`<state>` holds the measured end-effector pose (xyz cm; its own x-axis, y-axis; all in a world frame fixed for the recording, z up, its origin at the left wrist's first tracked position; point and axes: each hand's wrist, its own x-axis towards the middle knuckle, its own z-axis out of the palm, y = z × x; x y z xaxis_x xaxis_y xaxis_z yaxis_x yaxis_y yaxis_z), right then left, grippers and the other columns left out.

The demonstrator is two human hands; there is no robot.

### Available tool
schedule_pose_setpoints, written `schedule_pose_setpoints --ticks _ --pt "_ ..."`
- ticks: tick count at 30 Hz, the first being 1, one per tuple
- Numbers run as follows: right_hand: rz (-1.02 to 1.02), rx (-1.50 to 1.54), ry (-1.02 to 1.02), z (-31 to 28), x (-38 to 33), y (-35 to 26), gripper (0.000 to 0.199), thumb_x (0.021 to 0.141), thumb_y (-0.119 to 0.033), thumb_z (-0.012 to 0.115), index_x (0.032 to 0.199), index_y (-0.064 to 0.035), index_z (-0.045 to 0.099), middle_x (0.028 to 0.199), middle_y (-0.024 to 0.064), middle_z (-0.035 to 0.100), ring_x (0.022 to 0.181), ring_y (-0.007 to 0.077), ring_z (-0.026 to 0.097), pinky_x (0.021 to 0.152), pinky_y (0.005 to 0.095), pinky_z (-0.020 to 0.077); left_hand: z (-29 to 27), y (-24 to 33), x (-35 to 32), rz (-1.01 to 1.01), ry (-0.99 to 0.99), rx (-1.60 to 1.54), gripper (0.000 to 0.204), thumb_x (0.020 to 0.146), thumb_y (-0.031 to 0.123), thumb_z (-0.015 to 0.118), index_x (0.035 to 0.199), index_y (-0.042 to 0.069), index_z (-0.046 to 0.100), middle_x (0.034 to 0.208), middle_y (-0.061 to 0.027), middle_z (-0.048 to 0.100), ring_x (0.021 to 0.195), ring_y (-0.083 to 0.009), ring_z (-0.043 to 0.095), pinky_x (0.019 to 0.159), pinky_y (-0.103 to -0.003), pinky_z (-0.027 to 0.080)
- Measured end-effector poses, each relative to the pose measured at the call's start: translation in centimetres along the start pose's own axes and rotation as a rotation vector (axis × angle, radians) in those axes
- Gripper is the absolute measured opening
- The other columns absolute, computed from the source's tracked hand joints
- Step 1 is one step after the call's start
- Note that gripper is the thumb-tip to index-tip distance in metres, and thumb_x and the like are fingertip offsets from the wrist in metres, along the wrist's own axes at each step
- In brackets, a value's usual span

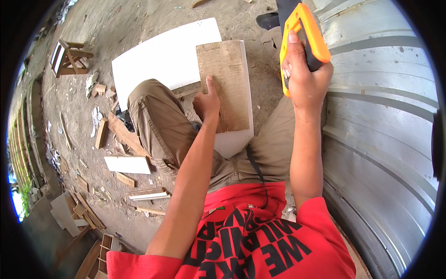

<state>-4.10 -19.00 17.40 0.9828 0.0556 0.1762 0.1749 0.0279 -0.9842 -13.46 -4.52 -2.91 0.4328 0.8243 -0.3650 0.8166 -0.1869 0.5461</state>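
In my raised right hand [304, 79] is a handsaw [319, 42] with an orange and black handle. My fingers wrap the grip, and its dark blade runs off the top edge of the picture. My left hand [207, 103] grips the left edge of a brown wooden board [231, 83], thumb flat on its face and fingers curled out of sight. The board lies against a white piece [237, 141], whose edge shows along its right and near sides, between my legs. Saw and board are apart.
A large white panel [158, 53] lies on the dirt floor beyond my left knee. Wood offcuts [127, 132] and scraps litter the ground at left, near a small wooden stool [69, 58]. A corrugated metal wall [376, 102] stands close on my right.
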Motion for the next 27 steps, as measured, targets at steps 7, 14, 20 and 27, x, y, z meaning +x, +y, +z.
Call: schedule_pose_setpoints --ticks 7,14,20,27 --pt "-0.01 -0.416 0.116 -1.9 -3.4 14.8 0.037 0.092 -0.038 0.071 0.084 -0.0026 0.067 0.063 0.009 0.066 0.06 0.0231 0.069 0.056 0.0353 0.0493 0.1 -0.5 -1.4 0.227 0.167 -0.339 0.055 0.097 0.056 0.054 0.103 0.001 0.053 0.085 -0.0214 0.066 0.078 -0.0394 0.065 0.07 -0.05 0.048" --pt "-0.114 -0.504 0.121 -1.1 -8.0 18.8 0.021 0.09 -0.022 0.072 0.087 -0.0019 0.065 0.063 0.0178 0.061 0.062 0.0392 0.064 0.055 0.0423 0.046 0.1 -1.5 -0.8 0.474 0.073 -0.361 0.052 0.105 0.038 0.046 0.147 0.007 0.041 0.12 -0.0238 0.064 0.109 -0.0361 0.063 0.091 -0.044 0.048" --pt "0.048 -0.379 -0.04 -1.0 -8.0 19.9 0.034 0.093 -0.031 0.071 0.083 0.0012 0.063 0.057 0.0109 0.053 0.052 0.0181 0.052 0.053 0.035 0.0411 0.3 -2.3 0.4 0.48 -0.111 -0.509 0.054 0.107 0.031 0.042 0.153 0.002 0.034 0.149 -0.0209 0.046 0.137 -0.03 0.045 0.111 -0.038 0.035" --pt "0.173 -0.262 -0.082 -0.7 -8.3 19.7 0.027 0.092 -0.027 0.071 0.096 0.0002 0.067 0.062 0.0104 0.059 0.055 0.0154 0.054 0.055 0.0335 0.044 -1.1 -1.8 -0.4 0.311 -0.296 -0.564 0.055 0.107 0.03 0.044 0.156 0.008 0.031 0.075 0.0046 0.031 0.067 -0.0054 0.028 0.062 -0.023 0.033"
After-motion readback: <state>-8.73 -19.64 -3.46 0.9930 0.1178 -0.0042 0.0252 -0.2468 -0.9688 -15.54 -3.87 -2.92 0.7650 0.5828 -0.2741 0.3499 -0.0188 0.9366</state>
